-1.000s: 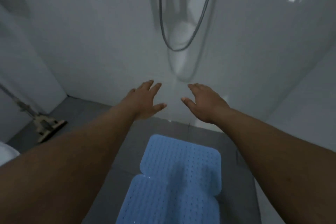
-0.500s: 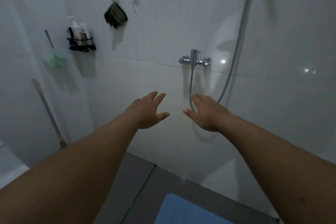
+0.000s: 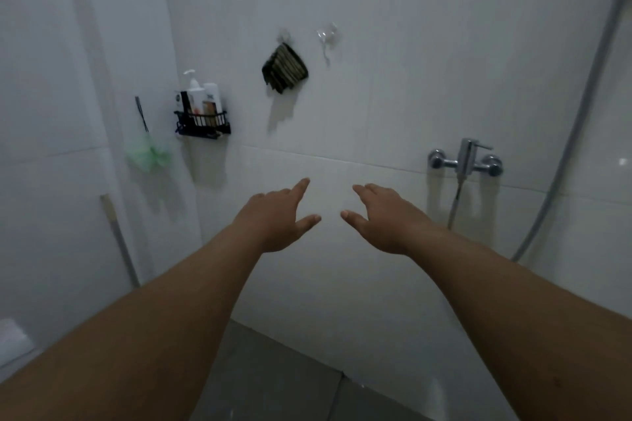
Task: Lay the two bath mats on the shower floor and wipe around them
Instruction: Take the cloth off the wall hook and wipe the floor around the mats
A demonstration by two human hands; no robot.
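Observation:
My left hand (image 3: pixel 278 220) and my right hand (image 3: pixel 383 219) are stretched out in front of me at chest height, palms down, fingers apart, holding nothing. They hover before the white tiled wall, a short gap between the thumbs. A dark striped cloth (image 3: pixel 285 69) hangs from a hook on the wall above my left hand. No bath mat is in view. A strip of grey shower floor (image 3: pixel 273 383) shows at the bottom between my forearms.
A black wire caddy (image 3: pixel 202 125) with bottles is fixed in the left corner, a green bath puff (image 3: pixel 148 155) hangs beside it. A chrome mixer tap (image 3: pixel 465 161) with its hose (image 3: pixel 578 120) is at right. A long handle (image 3: pixel 119 239) leans against the left wall.
The view has tilted up from the floor to the wall, so the blue mats have dropped out of sight. Both hands stay open and outstretched, still empty.

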